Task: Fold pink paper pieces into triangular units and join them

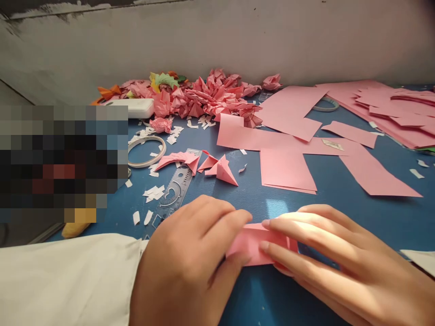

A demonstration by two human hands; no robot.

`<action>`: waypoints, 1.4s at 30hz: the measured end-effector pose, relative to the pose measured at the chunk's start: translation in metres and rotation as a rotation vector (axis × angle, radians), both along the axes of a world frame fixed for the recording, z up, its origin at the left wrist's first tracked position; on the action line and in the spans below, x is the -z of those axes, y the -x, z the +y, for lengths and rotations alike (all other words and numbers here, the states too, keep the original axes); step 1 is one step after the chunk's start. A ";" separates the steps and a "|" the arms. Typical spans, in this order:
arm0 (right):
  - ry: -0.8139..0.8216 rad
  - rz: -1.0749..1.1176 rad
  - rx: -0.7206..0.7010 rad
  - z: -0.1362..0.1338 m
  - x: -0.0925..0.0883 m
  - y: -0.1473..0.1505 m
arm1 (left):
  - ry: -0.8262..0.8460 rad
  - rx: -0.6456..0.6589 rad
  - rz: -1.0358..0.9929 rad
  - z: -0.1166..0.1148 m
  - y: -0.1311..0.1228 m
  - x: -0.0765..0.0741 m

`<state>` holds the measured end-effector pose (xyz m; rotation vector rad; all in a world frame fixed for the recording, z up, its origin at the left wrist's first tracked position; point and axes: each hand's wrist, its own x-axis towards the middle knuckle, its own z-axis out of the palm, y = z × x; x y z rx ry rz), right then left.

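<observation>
A small folded piece of pink paper [255, 244] lies between my two hands at the front of the blue table. My left hand [190, 253] pinches its left end between thumb and index finger. The fingers of my right hand [326, 258] reach across the paper's right part from above, and a fingertip shows beneath its lower edge. Just beyond my hands sit folded pink paper pieces [222, 170] and a curved folded pink piece [180, 158]. The latter rests on a clear plastic ruler [175, 188], whose near end is hidden by my left hand.
Crumpled and folded papers [210, 97] are heaped along the wall, with a white device [131, 107] beside them. Tape rolls [164, 149] and white scraps [154, 194] lie about. Flat pink strips [285, 165] and stacked pink sheets [353, 97] spread across the right.
</observation>
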<state>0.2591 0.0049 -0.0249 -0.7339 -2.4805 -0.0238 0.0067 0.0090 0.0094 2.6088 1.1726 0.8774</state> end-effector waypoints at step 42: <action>0.017 -0.050 0.044 0.007 -0.012 0.008 | -0.434 0.117 0.189 -0.009 -0.003 0.023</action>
